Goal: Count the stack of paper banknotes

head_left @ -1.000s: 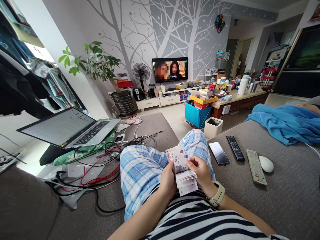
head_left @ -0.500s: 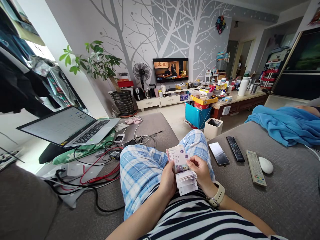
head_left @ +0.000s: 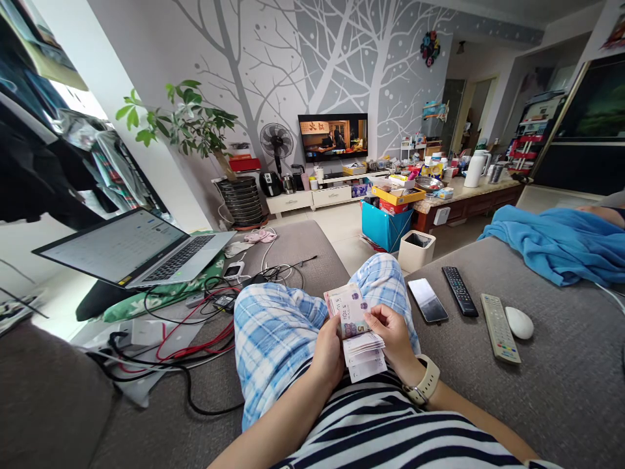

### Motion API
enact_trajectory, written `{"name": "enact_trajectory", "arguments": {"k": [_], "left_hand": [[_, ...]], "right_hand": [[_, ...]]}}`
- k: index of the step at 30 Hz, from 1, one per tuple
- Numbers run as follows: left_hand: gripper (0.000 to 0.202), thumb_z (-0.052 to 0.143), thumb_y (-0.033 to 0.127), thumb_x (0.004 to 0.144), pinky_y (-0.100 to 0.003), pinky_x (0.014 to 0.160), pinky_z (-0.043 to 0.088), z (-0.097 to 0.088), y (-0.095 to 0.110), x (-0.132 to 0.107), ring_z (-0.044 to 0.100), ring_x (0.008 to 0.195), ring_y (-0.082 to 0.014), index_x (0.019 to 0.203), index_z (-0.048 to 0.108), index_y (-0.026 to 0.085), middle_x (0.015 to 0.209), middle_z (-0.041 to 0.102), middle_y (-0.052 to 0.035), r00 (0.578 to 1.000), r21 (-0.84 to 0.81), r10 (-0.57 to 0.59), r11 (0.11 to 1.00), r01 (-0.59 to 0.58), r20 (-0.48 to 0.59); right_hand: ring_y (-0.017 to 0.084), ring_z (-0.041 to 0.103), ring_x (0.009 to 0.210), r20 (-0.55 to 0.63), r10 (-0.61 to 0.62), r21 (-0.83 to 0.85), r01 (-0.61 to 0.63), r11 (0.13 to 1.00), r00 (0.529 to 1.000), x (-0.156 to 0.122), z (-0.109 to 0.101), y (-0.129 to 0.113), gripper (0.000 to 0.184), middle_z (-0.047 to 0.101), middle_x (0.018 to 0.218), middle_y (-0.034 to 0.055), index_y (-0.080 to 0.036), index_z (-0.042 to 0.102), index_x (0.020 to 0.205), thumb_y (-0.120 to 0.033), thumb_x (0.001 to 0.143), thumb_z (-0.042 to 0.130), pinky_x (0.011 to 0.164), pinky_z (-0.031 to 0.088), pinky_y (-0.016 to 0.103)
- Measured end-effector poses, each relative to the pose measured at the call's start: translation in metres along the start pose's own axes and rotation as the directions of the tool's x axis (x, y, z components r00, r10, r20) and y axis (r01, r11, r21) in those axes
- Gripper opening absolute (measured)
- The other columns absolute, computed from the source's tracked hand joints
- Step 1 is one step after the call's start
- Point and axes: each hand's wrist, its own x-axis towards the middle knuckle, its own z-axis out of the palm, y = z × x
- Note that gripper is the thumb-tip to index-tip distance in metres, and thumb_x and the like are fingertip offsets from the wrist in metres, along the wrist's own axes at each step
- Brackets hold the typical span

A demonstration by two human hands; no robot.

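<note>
Lower centre, I've got left hand (head_left: pixel 328 348) and right hand (head_left: pixel 396 337) both gripping banknotes (head_left: pixel 352 309), lower ends fanned, above blue-white plaid trousers (head_left: pixel 273 339). Right of them, on grey sofa (head_left: pixel 561 378): smartphone (head_left: pixel 428 300), black remote control (head_left: pixel 459 291), beige remote control (head_left: pixel 500 329), white computer mouse (head_left: pixel 519 323) just beside it. Left side I see laptop (head_left: pixel 117 251) over green patterned cloth (head_left: pixel 141 303), tangled cables (head_left: pixel 195 348) below. Upper centre: lit television (head_left: pixel 334 138), fan (head_left: pixel 276 142) left of it. Upper left: potted plant (head_left: pixel 195 124). Right edge: blue blanket (head_left: pixel 551 241).

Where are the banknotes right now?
In the head view, the banknotes are below and right of centre, held between the left hand and right hand, in front of the striped shirt.
</note>
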Motion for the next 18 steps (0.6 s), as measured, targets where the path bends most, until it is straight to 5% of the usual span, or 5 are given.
{"name": "enact_trajectory", "arguments": {"k": [18], "left_hand": [[0.029,0.059,0.022,0.082,-0.042,0.089,0.056,0.0001,0.0005,-0.0021,0.072,0.097,-0.0299,0.106,0.068,0.008,0.104,0.075,-0.0152,1.0,-0.008,0.0,1.0,0.0,0.003]], "right_hand": [[0.015,0.05,0.059,0.001,0.0,0.002,0.0,1.0,1.0,-0.0009,0.0004,0.0002,0.03,0.057,0.063,-0.0006,-0.018,0.062,0.072,-0.045,0.082,0.066,0.055,0.038,0.026]]}}
